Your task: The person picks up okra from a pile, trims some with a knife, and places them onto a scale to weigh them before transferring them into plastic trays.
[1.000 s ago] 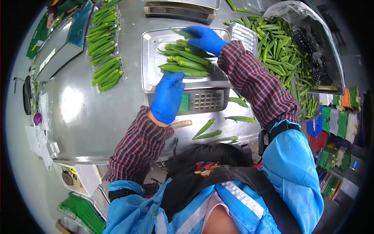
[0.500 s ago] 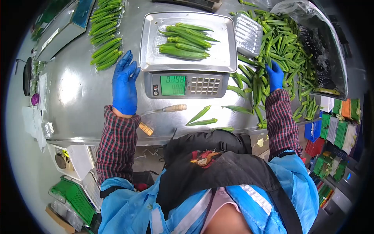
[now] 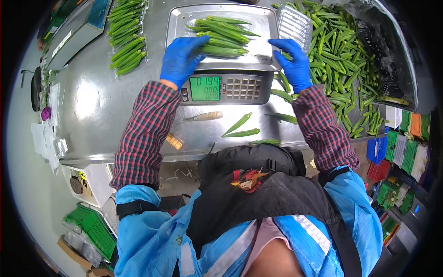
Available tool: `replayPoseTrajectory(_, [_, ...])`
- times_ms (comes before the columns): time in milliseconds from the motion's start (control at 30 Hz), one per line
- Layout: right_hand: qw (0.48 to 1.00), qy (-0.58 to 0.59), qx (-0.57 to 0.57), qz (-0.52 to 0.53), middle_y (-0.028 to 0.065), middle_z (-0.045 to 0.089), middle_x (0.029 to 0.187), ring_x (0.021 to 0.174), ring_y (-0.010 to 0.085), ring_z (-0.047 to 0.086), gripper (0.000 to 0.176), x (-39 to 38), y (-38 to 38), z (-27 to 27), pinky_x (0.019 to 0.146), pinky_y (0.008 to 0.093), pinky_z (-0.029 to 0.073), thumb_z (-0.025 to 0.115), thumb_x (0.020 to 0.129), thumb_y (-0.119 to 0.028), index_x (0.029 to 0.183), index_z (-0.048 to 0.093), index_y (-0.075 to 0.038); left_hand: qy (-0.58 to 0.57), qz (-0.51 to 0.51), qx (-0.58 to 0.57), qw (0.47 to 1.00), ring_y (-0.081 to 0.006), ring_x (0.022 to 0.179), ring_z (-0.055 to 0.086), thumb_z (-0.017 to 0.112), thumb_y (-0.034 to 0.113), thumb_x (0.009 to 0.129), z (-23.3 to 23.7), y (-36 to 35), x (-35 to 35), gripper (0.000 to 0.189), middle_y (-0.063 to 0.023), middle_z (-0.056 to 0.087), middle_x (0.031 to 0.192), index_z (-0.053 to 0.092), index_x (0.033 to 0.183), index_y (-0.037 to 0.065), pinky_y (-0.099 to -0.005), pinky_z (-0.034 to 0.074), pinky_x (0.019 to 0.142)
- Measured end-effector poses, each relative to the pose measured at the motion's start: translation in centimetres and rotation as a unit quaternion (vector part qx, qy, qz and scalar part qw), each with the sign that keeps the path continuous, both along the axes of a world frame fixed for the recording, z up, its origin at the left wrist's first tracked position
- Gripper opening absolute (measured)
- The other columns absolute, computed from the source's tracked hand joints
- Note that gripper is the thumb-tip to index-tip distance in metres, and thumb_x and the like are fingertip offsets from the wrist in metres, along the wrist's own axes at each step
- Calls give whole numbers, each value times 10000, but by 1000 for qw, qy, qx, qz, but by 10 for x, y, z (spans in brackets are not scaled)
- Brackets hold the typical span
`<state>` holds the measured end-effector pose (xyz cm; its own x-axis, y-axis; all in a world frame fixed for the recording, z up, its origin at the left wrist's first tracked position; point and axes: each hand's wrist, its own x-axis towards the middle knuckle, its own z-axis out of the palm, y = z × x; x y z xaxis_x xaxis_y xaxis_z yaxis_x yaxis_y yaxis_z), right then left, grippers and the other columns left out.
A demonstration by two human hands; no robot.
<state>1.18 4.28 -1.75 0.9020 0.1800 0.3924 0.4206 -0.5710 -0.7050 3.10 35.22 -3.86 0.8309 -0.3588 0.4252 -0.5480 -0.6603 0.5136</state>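
Note:
Green okra pods (image 3: pixel 224 34) lie side by side in a clear plastic tray on the metal pan (image 3: pixel 177 21) of a digital scale (image 3: pixel 249 87). Its green display (image 3: pixel 206 88) reads about 0.194. My left hand (image 3: pixel 181 59), in a blue glove, is at the left end of the okra, thumb and forefinger parted, fingertips right at the pods. Over the pan's right edge my right hand (image 3: pixel 294 64), also gloved, is open with nothing between its curved fingers. An empty clear tray (image 3: pixel 295 27) sits just behind it.
A large heap of loose okra (image 3: pixel 339 60) spreads across the right, beside a plastic-lined crate (image 3: pixel 406 60). Filled okra packs (image 3: pixel 127 41) line the back left. A wooden-handled knife (image 3: pixel 207 116) and a few loose pods (image 3: pixel 240 124) lie near the front edge.
My left hand has moved right from beside the scale to the okra on the pan. My right hand has left the okra heap and come to the pan's right edge. The displayed weight dropped slightly.

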Motion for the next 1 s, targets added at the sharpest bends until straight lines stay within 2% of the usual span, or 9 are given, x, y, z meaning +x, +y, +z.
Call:
replayPoseTrajectory(100, [995, -65, -49, 50, 98, 628, 1009, 945, 279, 589, 330, 15, 38, -11, 835, 375, 473, 691, 751, -130, 1078, 647, -128, 17, -13, 93, 995, -297, 871, 569, 709, 117, 712, -10, -10, 18, 407, -92, 607, 936, 627, 1107, 170, -391, 468, 774])
replayPoseTrajectory(300, [962, -137, -223, 76, 75, 605, 1023, 951, 266, 565, 382, 26, 83, -13, 844, 379, 436, 689, 745, -189, 1115, 606, -151, -44, -64, 106, 991, -303, 842, 557, 699, 131, 712, 6, -13, 17, 248, -91, 573, 862, 633, 951, 115, -411, 459, 737])
replayPoseTrajectory(433, [974, -51, -169, 143, 81, 607, 953, 877, 264, 571, 375, 2, 61, 10, 823, 365, 435, 696, 745, -131, 1110, 611, -124, 22, -81, -15, 996, -292, 849, 556, 686, 143, 754, 31, -11, -8, 228, -88, 577, 875, 636, 974, 108, -394, 446, 765])
replayPoseTrajectory(500, [975, 35, -138, 172, 67, 612, 963, 888, 237, 583, 345, -18, 23, 19, 846, 359, 443, 683, 755, -80, 1095, 626, -102, 17, -37, -117, 992, -278, 897, 568, 671, 132, 788, 31, 3, -13, 232, -93, 598, 926, 637, 1016, 107, -365, 446, 811])
replayPoseTrajectory(567, [970, 176, -65, 154, 55, 619, 993, 940, 211, 588, 326, -41, -21, 9, 878, 339, 450, 667, 765, -28, 1085, 637, -84, 14, -11, -119, 993, -255, 934, 578, 650, 103, 812, 19, 25, -8, 244, -94, 614, 963, 642, 1055, 110, -337, 447, 835])
replayPoseTrajectory(733, [952, 285, -87, 72, 71, 612, 1001, 955, 208, 591, 372, -81, -109, -34, 872, 320, 469, 684, 749, -1, 1106, 642, -93, 41, 48, -134, 989, -231, 951, 589, 637, 97, 817, 10, 45, -4, 280, -88, 627, 987, 646, 1097, 109, -322, 434, 875])
replayPoseTrajectory(867, [985, 154, -75, -25, 71, 609, 1054, 1005, 203, 577, 416, -72, -112, -47, 909, 314, 444, 668, 777, -17, 1180, 603, -98, 49, 53, -164, 984, -234, 1002, 585, 634, 136, 833, 0, 43, 13, 284, -99, 623, 1040, 637, 1115, 104, -323, 421, 915])
replayPoseTrajectory(933, [984, 124, 27, -127, 104, 587, 1141, 1081, 209, 549, 440, -59, -87, -30, 944, 325, 422, 632, 840, -77, 1267, 527, -85, 74, 58, -201, 975, -233, 1069, 567, 628, 168, 858, -13, 44, 26, 303, -110, 609, 1112, 618, 1155, 107, -327, 400, 956])
replayPoseTrajectory(1000, [980, 111, 100, -129, 126, 555, 1196, 1120, 217, 526, 455, -40, -67, -32, 964, 330, 408, 612, 865, -106, 1300, 486, -77, 80, 63, -220, 970, -230, 1088, 558, 621, 181, 870, -24, 41, 39, 313, -115, 605, 1129, 608, 1175, 111, -326, 391, 970])
